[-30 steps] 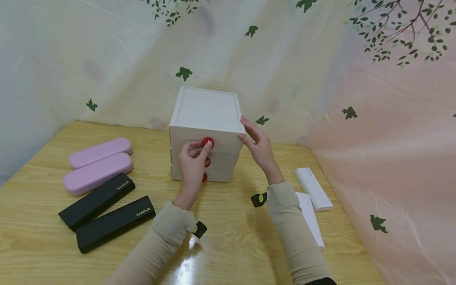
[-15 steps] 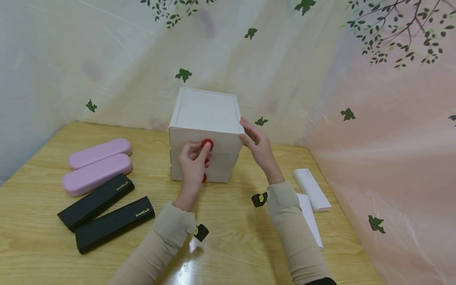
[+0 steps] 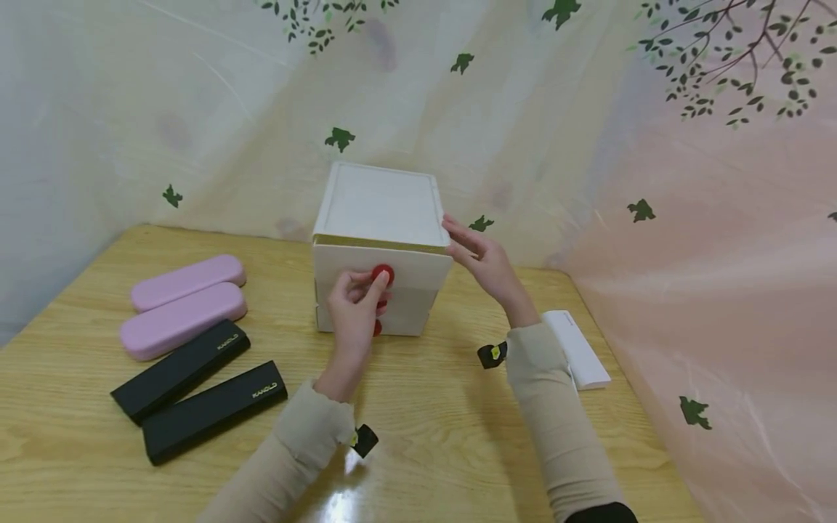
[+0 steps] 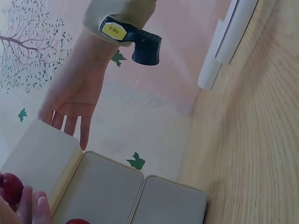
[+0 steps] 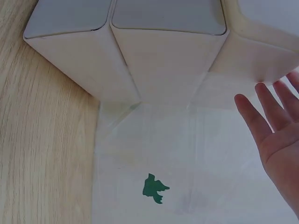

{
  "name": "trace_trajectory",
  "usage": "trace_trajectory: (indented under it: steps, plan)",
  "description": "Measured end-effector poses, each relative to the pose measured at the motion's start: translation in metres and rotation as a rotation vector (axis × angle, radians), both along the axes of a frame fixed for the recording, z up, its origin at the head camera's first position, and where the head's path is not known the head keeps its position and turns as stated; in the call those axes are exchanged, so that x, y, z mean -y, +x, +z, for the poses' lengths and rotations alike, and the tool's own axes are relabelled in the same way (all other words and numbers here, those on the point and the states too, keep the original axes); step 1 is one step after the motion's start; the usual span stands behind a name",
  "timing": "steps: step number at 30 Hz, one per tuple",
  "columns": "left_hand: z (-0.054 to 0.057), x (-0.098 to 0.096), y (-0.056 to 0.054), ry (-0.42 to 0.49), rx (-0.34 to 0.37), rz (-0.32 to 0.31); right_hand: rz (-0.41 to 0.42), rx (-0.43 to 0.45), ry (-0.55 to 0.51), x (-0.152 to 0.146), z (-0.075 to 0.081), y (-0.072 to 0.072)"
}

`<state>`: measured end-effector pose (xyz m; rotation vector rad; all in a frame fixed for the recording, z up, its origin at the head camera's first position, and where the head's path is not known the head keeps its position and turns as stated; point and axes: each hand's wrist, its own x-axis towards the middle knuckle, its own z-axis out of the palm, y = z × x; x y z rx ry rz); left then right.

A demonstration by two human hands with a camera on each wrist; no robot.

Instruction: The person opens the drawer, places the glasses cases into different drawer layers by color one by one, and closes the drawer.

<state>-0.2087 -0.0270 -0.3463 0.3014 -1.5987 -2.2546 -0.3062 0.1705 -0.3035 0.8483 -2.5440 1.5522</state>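
Observation:
A white box of three stacked drawers (image 3: 386,203) stands toward the back of the table, with a round red knob on each front. My left hand (image 3: 353,309) pinches the top drawer's red knob (image 3: 383,274) between thumb and fingers. That top drawer (image 3: 418,269) is pulled out a little, and a narrow gap shows under the box's lid. At the box's right side, my right hand (image 3: 487,269) has its fingers extended, the tips by the upper edge. In the right wrist view, fingertips (image 5: 261,88) meet or nearly meet the drawer unit's side wall (image 5: 252,56).
Two pink cases (image 3: 183,319) lie at the left of the wooden table (image 3: 418,436), with two black KANGLD boxes (image 3: 216,410) in front. A white box (image 3: 575,349) lies on the right, partly behind the right sleeve. A curtain with printed leaves (image 3: 261,131) hangs behind.
My left hand has drawn the top drawer slightly toward me, opening a gap under the lid. My right hand and forearm have shifted a little to the right.

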Motion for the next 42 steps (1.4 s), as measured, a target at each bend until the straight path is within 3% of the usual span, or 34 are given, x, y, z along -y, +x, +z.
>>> trace_trajectory:
  steps: [10, 17, 25, 35, 42]
  plan:
    - [-0.003, 0.003, 0.012, -0.019, 0.002, -0.023, 0.054, 0.071, -0.02, 0.0, 0.004, -0.003]
    - [-0.002, 0.004, 0.019, -0.017, 0.01, -0.031, 0.104, 0.127, 0.02, 0.0, 0.008, -0.004]
    - [-0.001, 0.004, 0.03, 0.037, -0.008, -0.045, 0.131, 0.121, 0.029, 0.001, 0.007, -0.006]
    - [0.0, 0.004, 0.046, 0.064, 0.042, -0.084, 0.14, 0.138, 0.009, 0.001, 0.006, -0.007]
    - [0.0, 0.005, 0.058, 0.03, 0.08, -0.109, 0.142, 0.13, 0.012, 0.001, 0.005, -0.006]
